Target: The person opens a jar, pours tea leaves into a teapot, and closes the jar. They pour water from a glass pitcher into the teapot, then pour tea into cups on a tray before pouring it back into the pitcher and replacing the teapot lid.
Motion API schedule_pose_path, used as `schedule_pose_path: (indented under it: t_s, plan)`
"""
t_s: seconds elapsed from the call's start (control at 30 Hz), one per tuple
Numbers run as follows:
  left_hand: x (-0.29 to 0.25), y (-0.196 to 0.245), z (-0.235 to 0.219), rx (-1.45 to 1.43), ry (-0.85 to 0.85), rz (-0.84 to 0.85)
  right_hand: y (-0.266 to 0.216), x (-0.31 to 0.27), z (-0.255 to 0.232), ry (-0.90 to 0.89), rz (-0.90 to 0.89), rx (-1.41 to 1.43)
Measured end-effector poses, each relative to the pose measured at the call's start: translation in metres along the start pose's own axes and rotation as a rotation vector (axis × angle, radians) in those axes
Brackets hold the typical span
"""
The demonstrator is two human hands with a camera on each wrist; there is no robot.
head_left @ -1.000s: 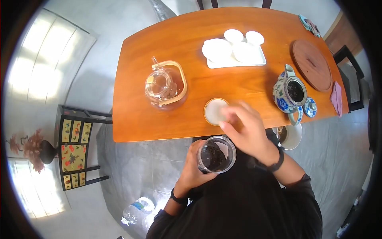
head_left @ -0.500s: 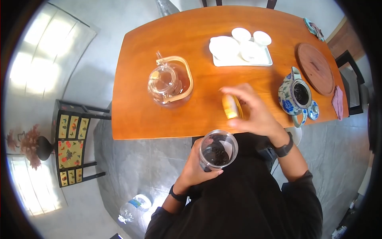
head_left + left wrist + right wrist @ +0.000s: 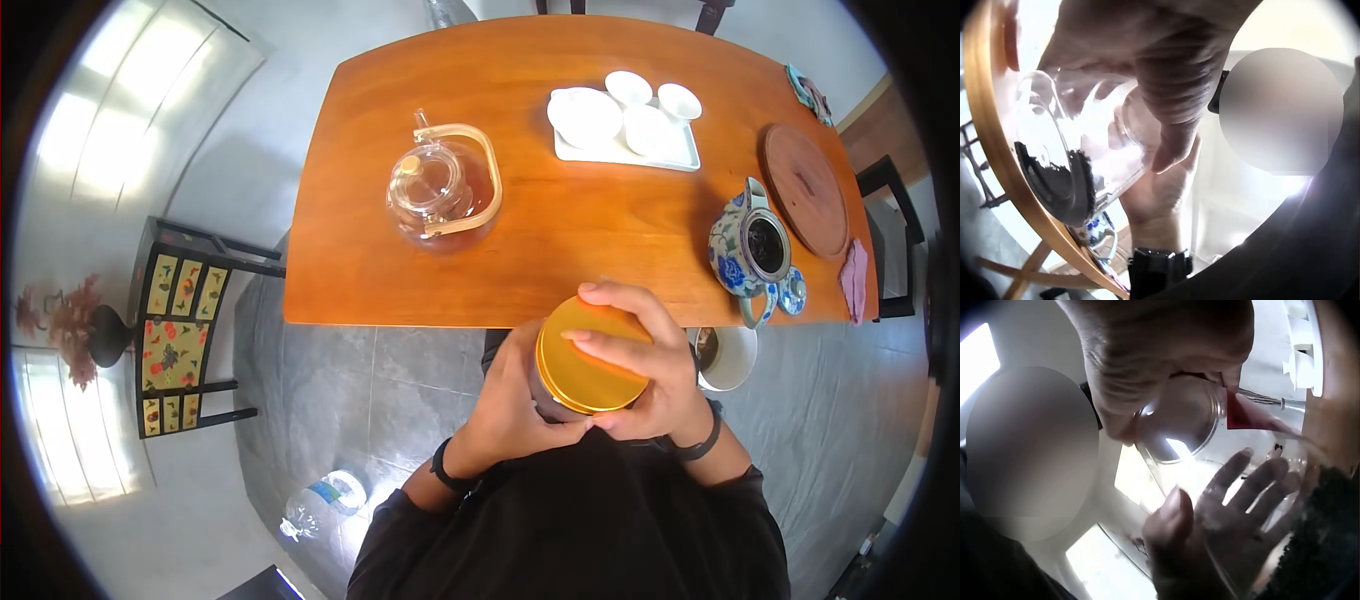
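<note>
My left hand point(image 3: 515, 405) grips a clear jar point(image 3: 1110, 178) around its side, just past the table's near edge. Dark loose tea leaves point(image 3: 1054, 187) lie in the jar's bottom, seen in the left wrist view. A gold lid point(image 3: 585, 378) covers the jar's mouth. Over it, my right hand point(image 3: 665, 375) holds the lid, fingers across the top and thumb at the near rim. Through the jar's wall the left fingers point(image 3: 1241, 494) show in the right wrist view.
On the wooden table point(image 3: 560, 230) stand a glass kettle point(image 3: 425, 190), a white tray point(image 3: 625, 158) with white cups, a blue-and-white teapot point(image 3: 733, 262) beside its lid point(image 3: 792, 295), and a round brown board point(image 3: 805, 190). A white bin point(image 3: 738, 360) sits below the right edge; a plastic bottle point(image 3: 325, 497) lies on the floor.
The right hand has picked up the gold lid from the table, turned it over and brought it onto the jar's mouth. The left hand keeps its grip on the jar.
</note>
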State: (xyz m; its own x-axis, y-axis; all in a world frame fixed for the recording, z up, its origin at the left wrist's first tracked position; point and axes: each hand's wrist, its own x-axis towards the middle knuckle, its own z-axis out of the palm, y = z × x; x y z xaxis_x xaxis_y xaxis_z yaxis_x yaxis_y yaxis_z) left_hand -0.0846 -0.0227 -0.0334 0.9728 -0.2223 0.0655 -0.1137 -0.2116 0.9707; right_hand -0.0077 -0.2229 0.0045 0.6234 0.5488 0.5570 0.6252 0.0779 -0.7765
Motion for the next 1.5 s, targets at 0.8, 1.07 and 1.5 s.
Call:
schedule_pose_path:
  t_s: [0.8, 1.07, 1.5]
  plan:
    - [-0.018, -0.126, -0.269, 0.332, 0.995, 0.093, -0.016, -0.174, -0.137, 1.169, 0.519, -0.617]
    - [-0.015, -0.15, -0.262, 0.291, 1.072, 0.033, 0.002, -0.141, -0.111, 1.017, 0.438, -0.584]
    - [0.097, -0.002, -0.143, 0.807, 0.296, 0.346, 0.108, 0.103, 0.075, 0.224, 0.693, 0.129]
